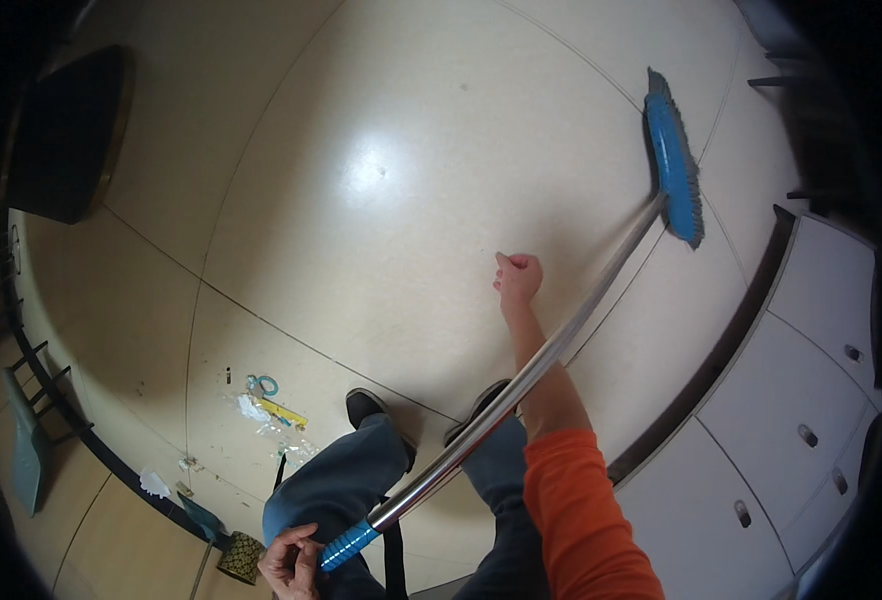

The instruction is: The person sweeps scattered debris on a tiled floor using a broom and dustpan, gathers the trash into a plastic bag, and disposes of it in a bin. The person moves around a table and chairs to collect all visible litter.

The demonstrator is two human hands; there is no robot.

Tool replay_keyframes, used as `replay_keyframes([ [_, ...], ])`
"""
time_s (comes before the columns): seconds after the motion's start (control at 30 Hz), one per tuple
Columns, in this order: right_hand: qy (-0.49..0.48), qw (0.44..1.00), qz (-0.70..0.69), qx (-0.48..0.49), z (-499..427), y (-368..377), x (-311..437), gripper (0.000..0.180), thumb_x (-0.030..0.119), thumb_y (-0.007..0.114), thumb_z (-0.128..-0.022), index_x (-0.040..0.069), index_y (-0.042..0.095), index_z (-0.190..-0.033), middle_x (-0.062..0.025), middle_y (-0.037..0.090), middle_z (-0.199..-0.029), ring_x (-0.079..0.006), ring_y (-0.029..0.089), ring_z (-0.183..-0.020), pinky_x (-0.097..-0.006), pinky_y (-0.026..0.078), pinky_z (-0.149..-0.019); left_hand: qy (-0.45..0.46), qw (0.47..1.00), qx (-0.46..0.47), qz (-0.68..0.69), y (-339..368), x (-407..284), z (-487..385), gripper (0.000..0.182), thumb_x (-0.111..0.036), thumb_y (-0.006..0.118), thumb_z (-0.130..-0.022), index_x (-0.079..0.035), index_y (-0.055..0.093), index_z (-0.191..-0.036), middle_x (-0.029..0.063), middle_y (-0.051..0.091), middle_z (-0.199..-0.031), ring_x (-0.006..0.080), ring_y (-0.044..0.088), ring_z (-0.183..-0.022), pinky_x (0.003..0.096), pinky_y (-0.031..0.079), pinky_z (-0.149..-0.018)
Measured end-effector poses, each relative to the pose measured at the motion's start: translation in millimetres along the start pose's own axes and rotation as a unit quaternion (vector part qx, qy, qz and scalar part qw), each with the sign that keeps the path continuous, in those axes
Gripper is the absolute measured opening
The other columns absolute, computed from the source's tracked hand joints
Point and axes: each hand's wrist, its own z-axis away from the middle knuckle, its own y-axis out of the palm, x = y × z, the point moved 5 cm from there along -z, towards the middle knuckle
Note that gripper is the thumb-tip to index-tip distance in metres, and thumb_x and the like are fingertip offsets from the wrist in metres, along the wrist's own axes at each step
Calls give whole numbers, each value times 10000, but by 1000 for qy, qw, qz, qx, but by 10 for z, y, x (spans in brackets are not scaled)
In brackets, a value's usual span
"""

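A broom with a metal handle [486, 412] and a blue head [671, 157] with grey bristles lies diagonally across the view, its head on the tiled floor at the upper right. My left hand [291, 562] is at the bottom, beside the blue grip [349, 546] at the handle's end; whether the fingers close on it is unclear. My right hand [518, 277] hangs over the floor, left of the handle, with its fingers curled in. The picture does not settle whether something small is between thumb and fingertip. My right forearm lies behind the handle.
Litter lies left of my feet: a yellow strip [285, 412], a light-blue ring [267, 385] and clear plastic [291, 446]. A dustpan [199, 517] and patterned bin [241, 558] stand lower left. White drawer cabinets [748, 420] line the right; a dark-topped piece of furniture [69, 135] is upper left.
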Motion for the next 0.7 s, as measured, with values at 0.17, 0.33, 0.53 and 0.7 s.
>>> replay_keyframes([
  [0.17, 62, 997, 27, -34, -8, -140, -149, 190, 121, 721, -761, 6, 577, -804, -85, 606, -751, -148, 584, -542, -285, 467, -385, 7, 1000, 22, 18, 26, -21, 25, 189, -75, 543, -846, 41, 622, -973, 42, 579, -639, 74, 487, -476, 198, 381, -446],
  [0.33, -72, 984, 159, -48, -158, -18, -100, 176, 151, 730, -748, 23, 611, -756, -94, 603, -643, -175, 592, -497, -291, 443, -400, 26, 1000, 11, -3, 29, 1, 21, 189, -86, 559, -845, 45, 624, -965, 42, 582, -642, 71, 488, -480, 195, 381, -451],
  [0.53, 63, 996, 44, -44, -68, -153, -69, 276, 226, 760, -698, 5, 597, -669, -136, 636, -683, -266, 632, -659, -375, 490, -610, 5, 1000, 3, -11, 43, 3, 49, 189, -64, 544, -831, 49, 628, -958, 46, 590, -646, 76, 502, -503, 201, 390, -480],
  [0.7, -141, 960, 241, -33, -92, 119, 202, 254, 194, 751, -688, 29, 566, -638, -76, 601, -631, -191, 622, -649, -339, 474, -496, 25, 999, -2, -24, 46, -4, 46, 191, -48, 538, -823, 50, 628, -961, 48, 592, -648, 74, 503, -513, 195, 389, -491],
])
